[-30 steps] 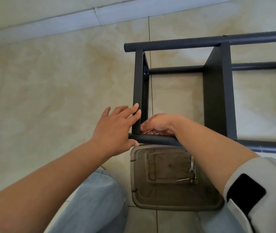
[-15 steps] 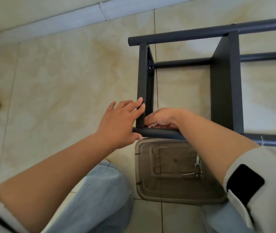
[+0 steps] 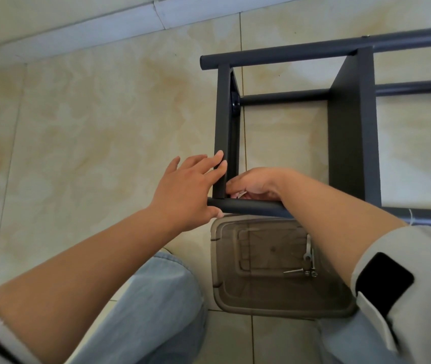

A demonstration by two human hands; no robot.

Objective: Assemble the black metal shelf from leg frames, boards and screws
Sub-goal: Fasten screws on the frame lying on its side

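While the left hand pressed flat-fingered against the end board, the right hand, curled inside the corner, apparently pinched a screw; keeping the board square would help threading.

Single head-worn wide-angle view, looking steeply down, close over both forearms, shelf frame, tray, tiled floor.

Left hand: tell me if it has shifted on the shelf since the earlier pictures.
No. The left hand keeps its straight fingers against the same end board, thumb at the lower tube.
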